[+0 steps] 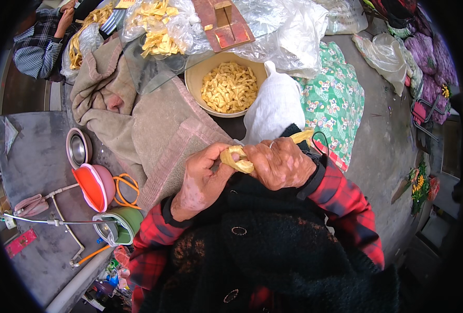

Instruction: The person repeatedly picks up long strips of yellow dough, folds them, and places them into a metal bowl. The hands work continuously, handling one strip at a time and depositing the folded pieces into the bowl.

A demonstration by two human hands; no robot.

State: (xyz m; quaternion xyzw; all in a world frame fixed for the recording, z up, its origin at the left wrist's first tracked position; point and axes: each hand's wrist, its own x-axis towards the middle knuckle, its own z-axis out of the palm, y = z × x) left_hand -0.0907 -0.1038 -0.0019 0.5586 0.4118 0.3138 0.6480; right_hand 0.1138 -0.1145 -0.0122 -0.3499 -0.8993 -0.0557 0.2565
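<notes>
A yellowish, pliable food strip [237, 159] is bent into a loop between my two hands, close in front of my chest. My left hand [203, 178] pinches the loop with thumb and fingertips. My right hand [280, 162], with a ring on one finger, is closed around the same strip, whose loose end sticks out past the far side of the fist. Beyond the hands, a wide cream-coloured basin [192, 80] holds a heap of small yellow pieces [229, 88]. A white cloth [276, 107] lies against the basin's right side.
A brown towel [165, 129] is spread at left, under a glass pane's edge. Plastic bags with yellow strips [161, 41] and a reddish board with a wooden block [231, 33] lie beyond. Green patterned cloth [331, 105] is at right. Buckets stand lower left; another person [40, 47] is upper left.
</notes>
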